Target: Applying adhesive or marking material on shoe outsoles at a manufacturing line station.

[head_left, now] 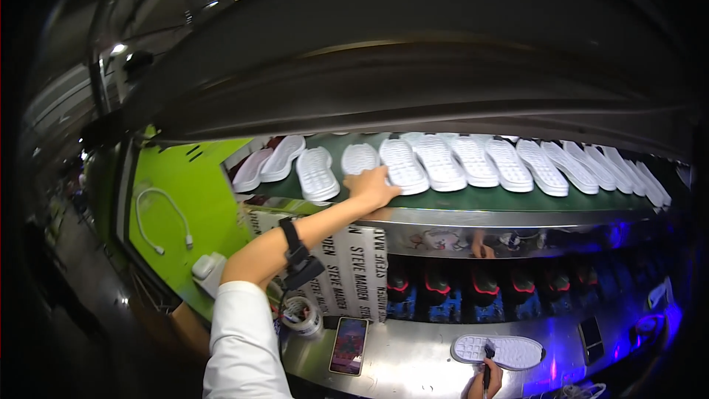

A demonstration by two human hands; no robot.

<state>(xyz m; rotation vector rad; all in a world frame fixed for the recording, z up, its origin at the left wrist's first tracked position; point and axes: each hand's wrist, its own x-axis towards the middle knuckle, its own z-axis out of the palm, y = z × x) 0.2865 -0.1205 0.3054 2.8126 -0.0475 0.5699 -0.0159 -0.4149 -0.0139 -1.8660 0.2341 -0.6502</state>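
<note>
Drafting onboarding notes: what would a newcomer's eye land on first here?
First, the row of white shoe soles across the green surface, with the left hand at its near edge, left of the row's middle. Next, the bright lime-green panel at the left. Then, lower right, the right hand holding a dark brush over a lone white sole.

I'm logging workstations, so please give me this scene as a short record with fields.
Left hand: at the near end of a white sole; grip unclear
Right hand: holding a brush at another sole
Belt: green, carrying a row of soles
Metal table: bears the brushed sole and a phone
</note>
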